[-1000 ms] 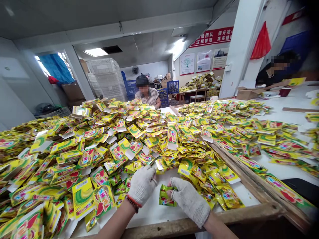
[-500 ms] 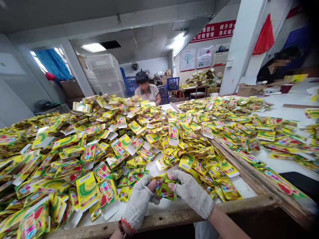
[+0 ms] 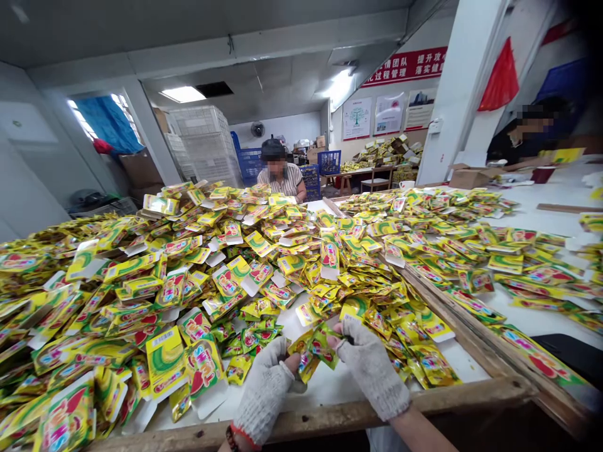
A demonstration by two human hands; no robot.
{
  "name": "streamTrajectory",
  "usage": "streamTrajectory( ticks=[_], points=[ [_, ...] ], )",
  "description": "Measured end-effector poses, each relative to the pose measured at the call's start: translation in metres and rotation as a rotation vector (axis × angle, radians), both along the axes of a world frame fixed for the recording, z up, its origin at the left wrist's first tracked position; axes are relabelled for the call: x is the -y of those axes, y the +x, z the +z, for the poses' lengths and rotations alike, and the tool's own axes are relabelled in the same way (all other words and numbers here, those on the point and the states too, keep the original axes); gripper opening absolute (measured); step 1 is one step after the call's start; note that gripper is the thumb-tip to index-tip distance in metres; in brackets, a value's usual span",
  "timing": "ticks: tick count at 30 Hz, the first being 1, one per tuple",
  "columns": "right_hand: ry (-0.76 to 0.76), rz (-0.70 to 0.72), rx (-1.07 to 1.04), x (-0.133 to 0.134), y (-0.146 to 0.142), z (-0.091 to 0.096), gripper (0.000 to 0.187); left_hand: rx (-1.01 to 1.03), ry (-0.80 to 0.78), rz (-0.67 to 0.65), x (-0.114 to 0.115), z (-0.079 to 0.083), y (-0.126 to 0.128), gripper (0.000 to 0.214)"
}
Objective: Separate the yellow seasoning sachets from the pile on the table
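Observation:
Both my hands wear grey knit gloves and meet over the near edge of a white table. My left hand (image 3: 266, 389) pinches a few small yellow-green sachets (image 3: 306, 358) from the left. My right hand (image 3: 370, 364) grips the same bunch of sachets from the right, fingers closed on it. A huge heap of yellow packets and flat cartons (image 3: 188, 276) covers the table just beyond my hands. A bare white patch of table (image 3: 325, 389) lies under the sachets.
A wooden rail (image 3: 330, 420) edges the table near me, and a wooden divider (image 3: 452, 314) runs off to the right. More packets (image 3: 471, 232) cover the neighbouring table. One person (image 3: 280, 172) sits at the far end, another (image 3: 527, 132) at the right. White crates (image 3: 202, 144) stack behind.
My left hand has come down from the pile to join my right hand on the sachets. The bunch between them has grown from one sachet to a few.

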State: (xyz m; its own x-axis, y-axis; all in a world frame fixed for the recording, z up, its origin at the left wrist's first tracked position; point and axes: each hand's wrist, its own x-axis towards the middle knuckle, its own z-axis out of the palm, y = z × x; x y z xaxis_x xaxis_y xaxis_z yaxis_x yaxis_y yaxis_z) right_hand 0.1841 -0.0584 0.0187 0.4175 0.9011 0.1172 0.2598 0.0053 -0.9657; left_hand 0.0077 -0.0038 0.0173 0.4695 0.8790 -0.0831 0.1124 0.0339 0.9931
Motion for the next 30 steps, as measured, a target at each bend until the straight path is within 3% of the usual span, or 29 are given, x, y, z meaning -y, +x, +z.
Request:
streamTrajectory(
  ticks=[3,8,12,15,17,19,21,22,24,27,30],
  points=[
    [-0.106,-0.001,-0.229,-0.003,-0.014,0.003,0.023,0.111,-0.091,0.032,-0.001,-0.003,-0.002,0.036],
    [0.001,0.021,0.078,-0.005,-0.035,0.008,0.017,0.149,-0.035,0.034,0.001,0.001,-0.006,0.04],
    [0.022,0.029,0.133,0.0,-0.032,0.001,0.016,0.143,0.011,-0.01,0.004,0.005,-0.005,0.036],
    [0.038,0.086,0.145,0.001,-0.021,-0.006,0.035,0.153,0.021,-0.047,0.008,0.008,0.0,0.035],
    [-0.021,0.176,0.208,0.0,-0.014,-0.01,0.036,0.079,0.044,-0.091,0.01,0.011,-0.002,0.032],
    [-0.095,0.218,0.25,-0.001,-0.009,-0.014,0.025,-0.096,0.166,-0.088,0.008,0.018,-0.015,0.024],
    [-0.124,0.206,0.229,0.001,-0.007,-0.019,0.02,-0.383,0.445,-0.038,0.001,0.027,-0.042,0.013],
    [-0.125,0.202,0.21,0.002,-0.007,-0.02,0.019,-0.56,0.649,-0.002,-0.004,0.033,-0.058,0.018],
    [-0.122,0.208,0.188,0.005,-0.009,-0.021,0.019,-0.976,0.915,-0.05,-0.017,0.046,-0.092,0.043],
    [-0.132,0.229,0.172,0.008,-0.012,-0.016,0.017,-1.387,1.04,-0.204,-0.036,0.064,-0.128,0.06],
    [-0.139,0.2,0.156,0.008,-0.01,-0.008,0.014,-1.461,1.067,-0.294,-0.044,0.074,-0.135,0.06]
  ],
)
